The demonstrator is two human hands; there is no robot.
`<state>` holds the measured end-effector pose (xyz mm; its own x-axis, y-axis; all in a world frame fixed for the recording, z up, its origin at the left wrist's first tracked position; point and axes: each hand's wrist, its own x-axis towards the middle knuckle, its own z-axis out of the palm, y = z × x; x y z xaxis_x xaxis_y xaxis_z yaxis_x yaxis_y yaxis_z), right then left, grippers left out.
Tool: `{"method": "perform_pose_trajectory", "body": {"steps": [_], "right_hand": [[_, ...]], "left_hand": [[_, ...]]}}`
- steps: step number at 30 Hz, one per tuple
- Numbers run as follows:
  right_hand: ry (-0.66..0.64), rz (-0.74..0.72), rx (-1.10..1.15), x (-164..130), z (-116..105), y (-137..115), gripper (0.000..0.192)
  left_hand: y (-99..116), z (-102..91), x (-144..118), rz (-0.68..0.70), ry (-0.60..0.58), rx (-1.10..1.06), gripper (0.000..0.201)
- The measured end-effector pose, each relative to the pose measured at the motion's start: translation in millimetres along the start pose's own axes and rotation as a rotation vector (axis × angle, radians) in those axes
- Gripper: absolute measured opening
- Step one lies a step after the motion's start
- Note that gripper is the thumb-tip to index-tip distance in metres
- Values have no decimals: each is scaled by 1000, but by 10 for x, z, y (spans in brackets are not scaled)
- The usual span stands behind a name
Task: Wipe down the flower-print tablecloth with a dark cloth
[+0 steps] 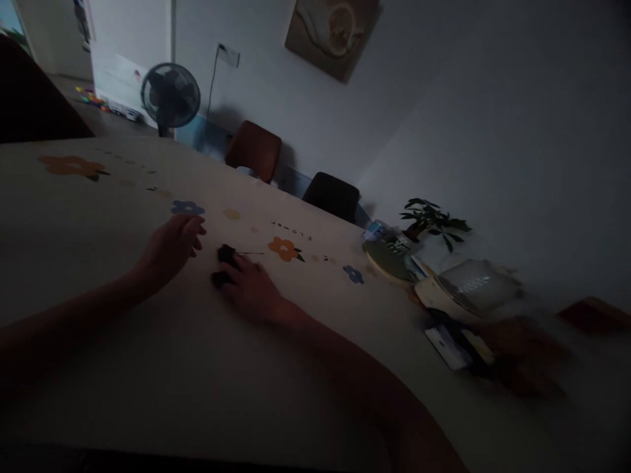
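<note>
- The right hand lies palm-down on the table, its fingers draped over a small dark object — in this dim light too dark and blurred to name more closely.
- Part of that object shows beyond the fingertips and another dark bit shows at the thumb side, so the hand covers its middle; whether the fingers are clenched on it or only resting on top I cannot tell.
- A thin dark line, perhaps a cord or a stick, runs from the object toward the orange flower print on the tablecloth.
- The left hand sits just beside, loosely curled and holding nothing, its fingertips near the object but apart from it.
- As a judgement: the work looks to be at an early handling stage — the object is still flat on the cloth, not lifted, and only one hand is on it.
- Well apart on the right side of the table lies a blurred clutter: a round green plate, a small potted plant, papers or booklets and some cards.
- Behind the table stand a floor fan and two chairs.
</note>
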<state>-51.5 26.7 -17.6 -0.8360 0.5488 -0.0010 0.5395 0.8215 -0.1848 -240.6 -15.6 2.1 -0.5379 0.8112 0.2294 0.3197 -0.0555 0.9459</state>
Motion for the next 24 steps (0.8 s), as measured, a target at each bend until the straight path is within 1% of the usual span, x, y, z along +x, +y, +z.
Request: {"method": "perform_pose_trajectory", "body": {"steps": [3, 5, 8, 11, 14, 17, 19, 21, 24], "right_hand": [[41, -147, 9, 203, 60, -463, 49], [69, -221, 12, 283, 93, -663, 48], [83, -264, -10, 303, 105, -802, 49], [98, -267, -34, 171, 83, -797, 47], [95, -239, -45, -110, 46, -692, 49], [32, -156, -43, -500, -9, -485, 51], [-15, -49, -30, -803, -46, -285, 53], [-36, 97, -26, -1137, -64, -36, 55], [-1, 336, -43, -1693, -43, 402, 57]], "left_hand": [[-1, -53, 59, -16, 44, 16, 24], [-31, -80, 99, -52, 54, 32, 26], [-54, -100, 135, -82, 51, 27, 26], [-13, -107, 133, -83, 67, -16, 23], [56, -115, 102, -86, 58, -37, 23], [103, -123, 64, -96, 23, -28, 23], [113, -120, 46, -101, 19, -18, 23], [109, -111, 38, -101, 9, -5, 23], [79, -95, 38, -112, -28, 27, 22]]}}
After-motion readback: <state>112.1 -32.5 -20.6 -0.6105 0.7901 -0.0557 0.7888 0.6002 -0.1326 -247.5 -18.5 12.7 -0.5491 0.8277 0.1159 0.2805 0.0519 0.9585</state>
